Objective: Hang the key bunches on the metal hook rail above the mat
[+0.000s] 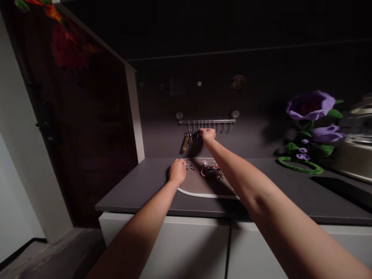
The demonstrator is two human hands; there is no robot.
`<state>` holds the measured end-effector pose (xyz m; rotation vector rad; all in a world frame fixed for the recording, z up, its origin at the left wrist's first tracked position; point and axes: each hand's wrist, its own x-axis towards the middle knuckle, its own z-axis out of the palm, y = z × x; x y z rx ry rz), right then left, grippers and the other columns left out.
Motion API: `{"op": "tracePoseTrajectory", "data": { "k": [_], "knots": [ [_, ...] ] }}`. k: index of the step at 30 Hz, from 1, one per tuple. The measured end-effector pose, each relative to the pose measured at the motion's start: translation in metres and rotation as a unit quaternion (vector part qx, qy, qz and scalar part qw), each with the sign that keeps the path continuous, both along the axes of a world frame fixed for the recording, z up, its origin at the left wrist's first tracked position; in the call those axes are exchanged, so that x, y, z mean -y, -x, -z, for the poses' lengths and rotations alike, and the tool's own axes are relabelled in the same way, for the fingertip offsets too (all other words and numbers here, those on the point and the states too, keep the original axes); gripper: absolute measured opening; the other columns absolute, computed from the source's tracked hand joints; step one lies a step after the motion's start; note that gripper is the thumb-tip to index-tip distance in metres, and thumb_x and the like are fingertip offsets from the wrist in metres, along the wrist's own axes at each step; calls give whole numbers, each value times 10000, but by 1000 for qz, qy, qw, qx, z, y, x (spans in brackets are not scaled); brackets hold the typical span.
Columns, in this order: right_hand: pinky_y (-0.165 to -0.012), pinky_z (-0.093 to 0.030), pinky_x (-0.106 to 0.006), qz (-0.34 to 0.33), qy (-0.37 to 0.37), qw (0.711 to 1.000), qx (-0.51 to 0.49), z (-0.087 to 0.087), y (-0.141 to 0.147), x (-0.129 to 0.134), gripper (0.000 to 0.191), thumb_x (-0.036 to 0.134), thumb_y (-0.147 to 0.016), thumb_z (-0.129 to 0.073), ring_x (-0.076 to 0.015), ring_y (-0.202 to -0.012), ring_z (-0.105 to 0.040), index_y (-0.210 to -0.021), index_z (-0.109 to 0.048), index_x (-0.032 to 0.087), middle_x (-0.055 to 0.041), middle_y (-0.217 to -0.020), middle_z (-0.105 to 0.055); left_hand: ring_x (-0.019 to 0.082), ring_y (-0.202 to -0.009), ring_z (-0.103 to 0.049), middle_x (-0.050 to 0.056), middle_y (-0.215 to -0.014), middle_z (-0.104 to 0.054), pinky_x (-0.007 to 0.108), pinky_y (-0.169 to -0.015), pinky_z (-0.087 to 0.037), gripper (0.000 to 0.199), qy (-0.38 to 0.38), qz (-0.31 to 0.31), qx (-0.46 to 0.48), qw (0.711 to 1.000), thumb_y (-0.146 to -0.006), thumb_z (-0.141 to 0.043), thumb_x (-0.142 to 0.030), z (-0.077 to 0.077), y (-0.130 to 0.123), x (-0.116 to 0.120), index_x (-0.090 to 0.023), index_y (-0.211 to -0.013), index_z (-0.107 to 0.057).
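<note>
My right hand (208, 135) is raised to the hook rail (207, 121) on the dark wall, its fingers pinched around dark keys just below the hooks. Left of it, a key bunch with a brown fob (185, 143) hangs from the rail. My left hand (178, 170) is low over the left side of the white-rimmed mat (203, 195), fingers closed on small silver keys (190, 166). Between my arms, a pile of keys and red trinkets (211, 169) lies on the mat, partly hidden by my right forearm.
Purple artificial flowers (310, 106) with a green ring base (300, 166) stand on the dark counter (130, 188) at the right, beside a pale appliance (356, 155). White cabinets (192, 244) are below. A dark door (95, 147) is at the left.
</note>
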<state>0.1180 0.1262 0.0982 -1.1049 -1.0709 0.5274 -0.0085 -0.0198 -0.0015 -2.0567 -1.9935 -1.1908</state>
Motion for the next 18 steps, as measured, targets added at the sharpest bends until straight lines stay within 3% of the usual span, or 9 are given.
{"op": "tracePoseTrajectory", "data": {
  "k": [11, 18],
  "knots": [
    [-587, -447, -200, -4, -3, 1000, 25, 11, -5, -1, 165, 230, -653, -591, -123, -626, -600, -732, -677, 112, -51, -709, -674, 156, -861, -588, 88, -919, -645, 234, -770, -403, 184, 14, -10, 21, 1000, -811, -460, -164, 1, 1, -3, -162, -805, -644],
    [-529, -421, -200, -26, -24, 998, 48, 15, -11, -1, 192, 299, -645, -580, -93, -494, -525, -689, -657, 129, -6, -550, -608, 149, -847, -583, 81, -892, -643, 231, -770, -401, 185, 6, -8, 35, 999, -796, -464, -135, 4, 3, -8, -162, -796, -647]
  ]
}}
